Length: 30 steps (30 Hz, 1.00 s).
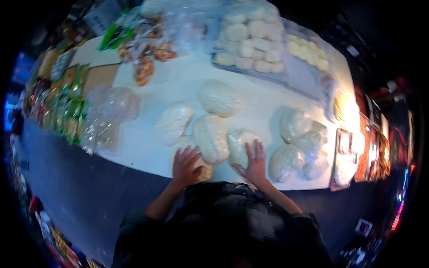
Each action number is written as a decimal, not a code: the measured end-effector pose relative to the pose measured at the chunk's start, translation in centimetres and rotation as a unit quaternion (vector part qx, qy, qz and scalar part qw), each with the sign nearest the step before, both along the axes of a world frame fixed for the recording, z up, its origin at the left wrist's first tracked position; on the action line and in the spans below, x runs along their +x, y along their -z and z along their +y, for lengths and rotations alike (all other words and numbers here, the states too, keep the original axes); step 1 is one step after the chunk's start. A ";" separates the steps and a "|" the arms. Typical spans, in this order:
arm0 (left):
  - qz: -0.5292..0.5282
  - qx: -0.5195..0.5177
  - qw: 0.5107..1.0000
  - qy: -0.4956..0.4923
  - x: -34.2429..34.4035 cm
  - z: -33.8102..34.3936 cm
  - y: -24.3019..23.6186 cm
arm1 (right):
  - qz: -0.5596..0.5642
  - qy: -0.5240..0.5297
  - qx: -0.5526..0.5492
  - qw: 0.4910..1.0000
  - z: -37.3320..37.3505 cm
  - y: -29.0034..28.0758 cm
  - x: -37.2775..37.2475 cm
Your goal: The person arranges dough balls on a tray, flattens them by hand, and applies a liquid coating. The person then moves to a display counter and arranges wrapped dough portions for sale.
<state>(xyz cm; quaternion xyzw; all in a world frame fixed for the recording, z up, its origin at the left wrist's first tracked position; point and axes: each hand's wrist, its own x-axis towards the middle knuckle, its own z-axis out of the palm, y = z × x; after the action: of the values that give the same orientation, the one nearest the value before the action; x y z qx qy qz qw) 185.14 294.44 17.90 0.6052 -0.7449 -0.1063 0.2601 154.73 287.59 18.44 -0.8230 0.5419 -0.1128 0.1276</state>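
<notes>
My left hand (186, 168) lies with its fingers spread on a pale, rounded bundle (203, 172) in clear plastic, close to the table's near edge. With fingers apart, my right hand (255, 165) rests on the side of another white wrapped bundle (239, 145). Between the hands and a little farther off is a larger oval bundle (211, 138). Behind it lies one more white bundle (219, 97), and a flatter one (174, 123) sits to its left. What is inside the wrapping is too blurred to tell.
Several wrapped white bundles (286, 163) cluster on the right of the white table (254, 85). A tray of round white buns (257, 40) stands at the back. Green and yellow packets (73, 111) and clear plastic bags (118, 105) lie left; bagged brown food (145, 67) lies farther back.
</notes>
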 end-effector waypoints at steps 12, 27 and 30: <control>-0.048 -0.002 0.999 0.011 -0.9 0.2 1.1 | -0.042 0.059 0.000 0.997 0.1 -0.4 0.0; -0.054 0.006 0.998 0.019 -1.4 0.1 0.4 | -0.052 0.078 0.005 0.996 0.7 0.0 -0.1; -0.055 0.004 0.998 0.016 -1.5 0.0 0.6 | -0.050 0.079 0.008 0.996 0.5 0.1 -0.3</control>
<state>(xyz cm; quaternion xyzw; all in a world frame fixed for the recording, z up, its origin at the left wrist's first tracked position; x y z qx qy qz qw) 183.62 294.48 17.32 0.5993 -0.7670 -0.0800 0.2148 154.40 288.11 18.34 -0.7701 0.5987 -0.1593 0.1524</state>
